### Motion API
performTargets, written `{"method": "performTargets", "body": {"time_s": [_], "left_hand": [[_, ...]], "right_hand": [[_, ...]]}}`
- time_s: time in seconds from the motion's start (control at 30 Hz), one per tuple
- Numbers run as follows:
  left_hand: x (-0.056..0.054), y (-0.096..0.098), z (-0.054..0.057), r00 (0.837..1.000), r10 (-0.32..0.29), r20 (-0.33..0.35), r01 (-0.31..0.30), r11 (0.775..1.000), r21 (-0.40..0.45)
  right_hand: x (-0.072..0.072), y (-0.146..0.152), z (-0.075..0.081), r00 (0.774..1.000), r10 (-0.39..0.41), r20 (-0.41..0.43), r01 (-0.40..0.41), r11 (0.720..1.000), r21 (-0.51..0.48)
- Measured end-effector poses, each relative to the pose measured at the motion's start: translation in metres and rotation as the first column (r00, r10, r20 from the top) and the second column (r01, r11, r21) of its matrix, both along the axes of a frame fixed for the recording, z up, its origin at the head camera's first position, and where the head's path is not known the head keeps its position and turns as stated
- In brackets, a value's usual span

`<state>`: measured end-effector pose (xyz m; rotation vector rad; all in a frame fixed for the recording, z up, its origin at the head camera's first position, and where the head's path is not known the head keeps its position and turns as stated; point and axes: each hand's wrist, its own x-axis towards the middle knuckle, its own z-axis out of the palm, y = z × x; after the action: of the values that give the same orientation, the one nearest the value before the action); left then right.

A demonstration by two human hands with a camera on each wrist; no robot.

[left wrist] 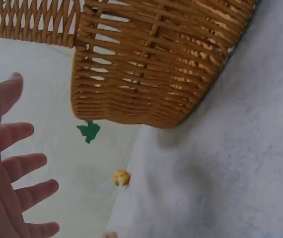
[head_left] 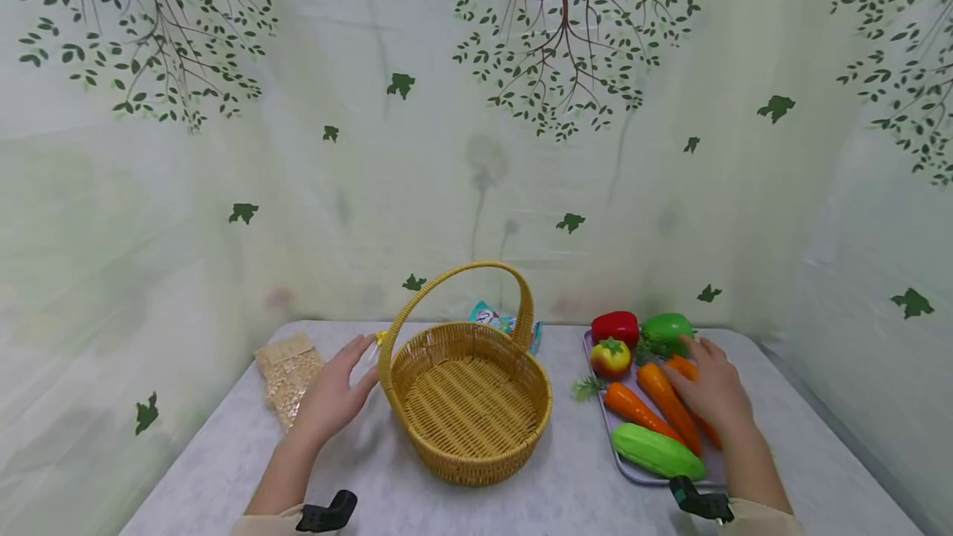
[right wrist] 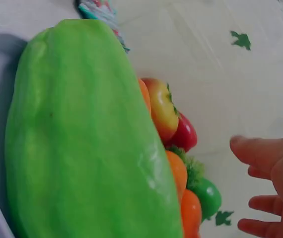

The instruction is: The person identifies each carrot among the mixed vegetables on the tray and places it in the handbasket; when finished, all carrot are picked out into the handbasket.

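A round wicker basket (head_left: 476, 457) with a tall handle stands at the middle of the table. Just left of its rim my left hand (head_left: 332, 397) hovers with fingers spread; the left wrist view shows a gap between the fingers (left wrist: 32, 163) and the wicker. On the right, my right hand (head_left: 715, 387) is held over a shallow purple tray (head_left: 624, 470), near the carrots (head_left: 670, 408), with its fingers extended and nothing gripped. The tray also bears a green cucumber-like vegetable (head_left: 657, 451), a red pepper (head_left: 615, 327), a green pepper (head_left: 665, 329) and a red-yellow fruit (head_left: 610, 359).
A clear bag of pale grains (head_left: 292, 370) lies at the left edge, beside my left forearm. Behind the basket is a blue snack packet (head_left: 491, 317). A small yellow item (head_left: 381, 337) shows past my left fingertips. A printed curtain (head_left: 476, 189) hangs behind the table.
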<state>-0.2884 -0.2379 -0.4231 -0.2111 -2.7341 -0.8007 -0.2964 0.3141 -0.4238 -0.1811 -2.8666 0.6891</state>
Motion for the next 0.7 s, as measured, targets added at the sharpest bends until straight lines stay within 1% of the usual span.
{"method": "performTargets", "body": {"time_s": [0.07,0.1,0.13,0.17,0.2,0.27,0.3,0.37,0.4,0.43,0.53,0.57,0.7], "left_hand": [[-0.002,0.004,-0.002,0.999,-0.012,0.035,0.007,0.991,0.131],[-0.003,0.005,-0.003,0.998,-0.022,0.052,0.011,0.979,0.202],[-0.004,0.007,-0.005,0.997,-0.032,0.064,0.013,0.962,0.274],[-0.005,0.008,-0.006,0.997,-0.042,0.066,0.018,0.940,0.340],[-0.007,0.010,-0.008,0.996,-0.052,0.071,0.019,0.914,0.405],[-0.009,0.012,-0.014,0.992,-0.083,0.091,0.023,0.850,0.527],[-0.010,0.014,-0.017,0.990,-0.100,0.101,0.024,0.818,0.575],[-0.011,0.017,-0.023,0.985,-0.129,0.113,0.027,0.768,0.639],[-0.012,0.018,-0.026,0.983,-0.141,0.121,0.026,0.747,0.664],[-0.012,0.019,-0.028,0.980,-0.152,0.126,0.027,0.733,0.680],[-0.014,0.024,-0.034,0.975,-0.188,0.120,0.045,0.694,0.719],[-0.014,0.026,-0.036,0.973,-0.194,0.125,0.043,0.683,0.729],[-0.017,0.034,-0.043,0.972,-0.197,0.127,0.033,0.649,0.760]], "right_hand": [[0.000,0.005,-0.002,1.000,-0.014,0.015,0.015,0.999,-0.043],[0.000,0.009,-0.004,1.000,-0.019,0.020,0.021,0.997,-0.069],[0.000,0.012,-0.006,1.000,-0.022,0.022,0.024,0.996,-0.088],[0.000,0.015,-0.007,0.999,-0.023,0.022,0.026,0.994,-0.110],[0.000,0.019,-0.009,1.000,-0.021,0.019,0.024,0.992,-0.126],[0.001,0.027,-0.013,0.999,-0.023,0.024,0.027,0.988,-0.153],[0.001,0.030,-0.016,0.999,-0.030,0.031,0.034,0.986,-0.162],[0.001,0.037,-0.020,0.997,-0.045,0.055,0.054,0.981,-0.185],[0.001,0.040,-0.023,0.997,-0.051,0.066,0.063,0.979,-0.192],[0.000,0.042,-0.025,0.995,-0.059,0.079,0.074,0.977,-0.202],[0.000,0.047,-0.029,0.992,-0.067,0.107,0.090,0.968,-0.234],[0.000,0.048,-0.030,0.992,-0.063,0.107,0.087,0.969,-0.233],[0.004,0.048,-0.030,0.995,-0.031,0.095,0.050,0.979,-0.198]]}}
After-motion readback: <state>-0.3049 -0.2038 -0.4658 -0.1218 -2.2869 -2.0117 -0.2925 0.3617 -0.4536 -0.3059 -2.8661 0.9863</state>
